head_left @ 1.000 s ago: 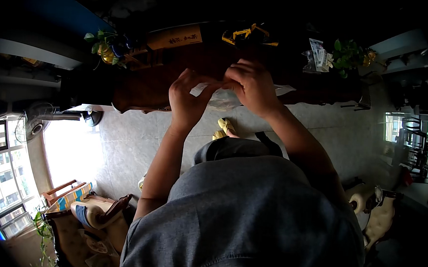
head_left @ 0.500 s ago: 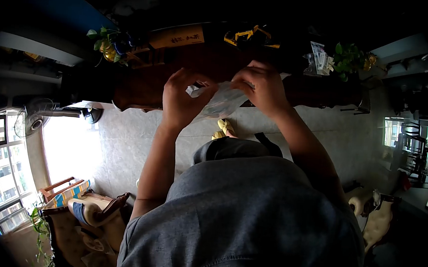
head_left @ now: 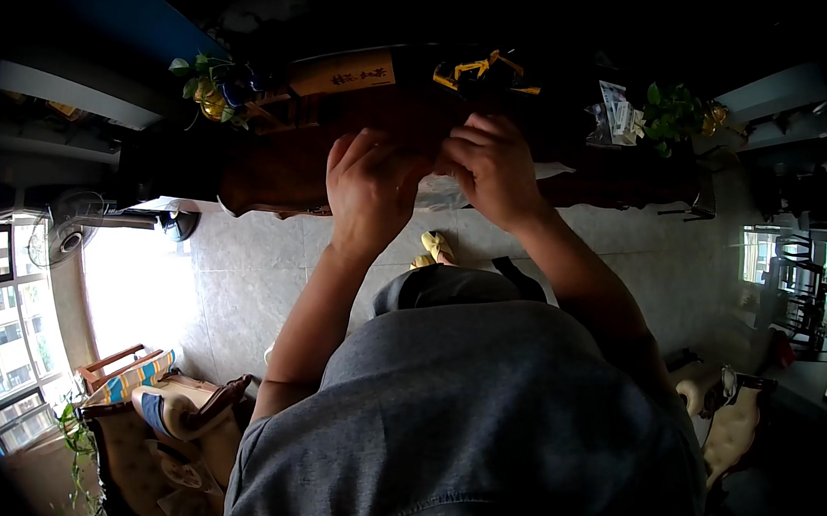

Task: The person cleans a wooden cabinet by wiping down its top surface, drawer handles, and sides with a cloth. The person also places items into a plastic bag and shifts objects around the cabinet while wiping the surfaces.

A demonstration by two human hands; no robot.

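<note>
A clear plastic bag (head_left: 442, 194) hangs between my hands, in front of the dark wooden table's edge. My left hand (head_left: 370, 190) is closed on its left side, with the back of the hand toward me and the fingertips partly hidden. My right hand (head_left: 491, 172) pinches the bag's upper right part, fingers curled inward. The fingertips of both hands come close together at the top of the bag. Most of the bag is hidden behind the hands, and I cannot make out what is inside.
The dark wooden table (head_left: 275, 176) bears a brown box (head_left: 350, 73), a yellow toy excavator (head_left: 484, 71), papers (head_left: 620, 114) and potted plants (head_left: 668, 120) at both ends. Behind me stand tufted armchairs (head_left: 165, 456). A fan (head_left: 70, 234) is at the left.
My left hand has moved right, nearer my right hand, and its fingers have turned over the bag. The right hand has shifted slightly left. Less of the bag shows.
</note>
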